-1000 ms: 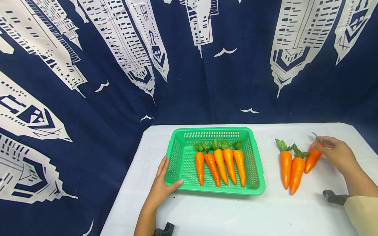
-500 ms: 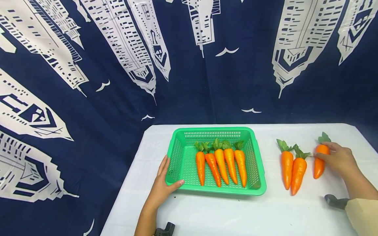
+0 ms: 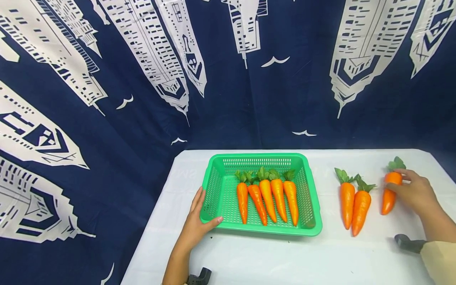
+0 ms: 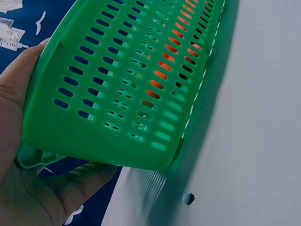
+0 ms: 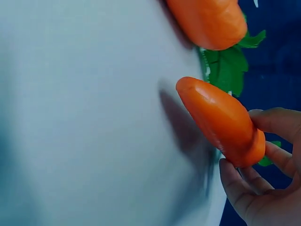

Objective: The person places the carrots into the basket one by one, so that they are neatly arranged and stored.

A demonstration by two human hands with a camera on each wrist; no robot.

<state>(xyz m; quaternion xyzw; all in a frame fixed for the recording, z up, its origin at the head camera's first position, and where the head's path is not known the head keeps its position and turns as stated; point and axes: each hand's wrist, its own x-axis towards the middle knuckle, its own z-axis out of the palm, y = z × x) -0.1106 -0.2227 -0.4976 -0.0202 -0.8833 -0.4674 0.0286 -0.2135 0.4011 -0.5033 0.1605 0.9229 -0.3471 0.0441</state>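
Observation:
My right hand pinches a glossy orange carrot near its leafy top, thumb on one side and fingers on the other. In the right wrist view that carrot points its blunt tip away from the palm, and its shadow falls apart from it on the table. Two more carrots lie side by side to its left. My left hand rests at the near left corner of a green plastic basket, fingers spread along its side and thumb along the front rim. Several leafy carrots lie in a row inside.
A white-covered table carries everything, and a dark blue cloth printed with white buildings hangs behind it and on the left. Dark wrist devices sit on both arms. The basket's left part shows bare floor.
My right hand has drawn its carrot to the right, away from the other two, and the carrot now stands straighter in line. My left hand stays at the basket corner.

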